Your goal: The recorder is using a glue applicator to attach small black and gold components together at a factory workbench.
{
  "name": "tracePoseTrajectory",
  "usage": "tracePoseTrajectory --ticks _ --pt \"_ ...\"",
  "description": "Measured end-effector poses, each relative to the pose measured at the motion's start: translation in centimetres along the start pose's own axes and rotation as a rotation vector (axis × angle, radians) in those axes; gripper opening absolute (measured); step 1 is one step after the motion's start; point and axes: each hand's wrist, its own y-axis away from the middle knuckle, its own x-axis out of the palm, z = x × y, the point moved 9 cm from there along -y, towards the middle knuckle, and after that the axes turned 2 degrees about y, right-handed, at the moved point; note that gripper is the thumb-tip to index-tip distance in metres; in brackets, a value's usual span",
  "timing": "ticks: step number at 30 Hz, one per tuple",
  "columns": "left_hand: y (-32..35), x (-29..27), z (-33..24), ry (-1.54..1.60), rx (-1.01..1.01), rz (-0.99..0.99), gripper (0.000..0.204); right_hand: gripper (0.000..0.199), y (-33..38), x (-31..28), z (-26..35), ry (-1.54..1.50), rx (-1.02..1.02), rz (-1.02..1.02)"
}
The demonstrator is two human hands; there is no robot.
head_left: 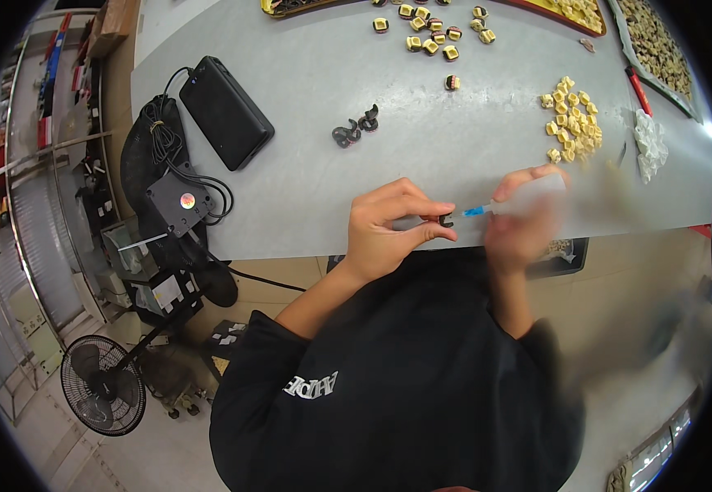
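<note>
My left hand (380, 230) pinches a small curved black piece (446, 220) between thumb and fingertips, just over the table's near edge. My right hand (516, 234), somewhat blurred, is wrapped round a translucent white squeeze bottle (538, 195). Its blue dispensing tip (475, 211) points left at the black piece, close to it; whether they touch I cannot tell. A few more curved black pieces (345, 134) lie on the grey table (290, 184) beyond my left hand. Past my right hand is a pile of small cream-coloured pieces (573, 127).
Several cream-and-dark pieces (429, 47) are scattered at the far middle. Trays of small parts (655, 49) line the far right, near a red-handled tool (639, 90) and crumpled white plastic (650, 146). A black rectangular device (226, 112) and coiled cables (167, 143) occupy the left.
</note>
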Motion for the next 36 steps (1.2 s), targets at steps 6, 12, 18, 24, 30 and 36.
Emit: tracePoseTrajectory --ticks 6,12,18,24,30,36 --pt "-0.1 0.1 -0.1 -0.023 0.014 0.017 0.03 0.027 0.3 0.2 -0.2 -0.057 0.022 -0.004" --pt "-0.3 0.0 0.0 -0.003 0.016 0.0 0.03 0.027 -0.1 0.0 -0.4 -0.025 0.001 -0.026" --pt "-0.6 -0.4 -0.6 0.049 0.01 -0.026 0.029 0.026 -0.5 -0.9 -0.1 -0.145 0.033 -0.061" --pt "0.1 -0.8 -0.2 0.058 -0.048 -0.092 0.027 0.034 -0.5 -1.7 -0.5 -0.218 0.075 -0.073" --pt "1.0 -1.4 -0.4 0.124 0.004 -0.114 0.025 0.033 -0.2 -1.1 1.3 -0.136 0.068 -0.006" --pt "0.6 -1.0 0.0 0.178 -0.019 -0.073 0.026 0.03 -0.4 -0.7 1.9 -0.238 0.079 -0.038"
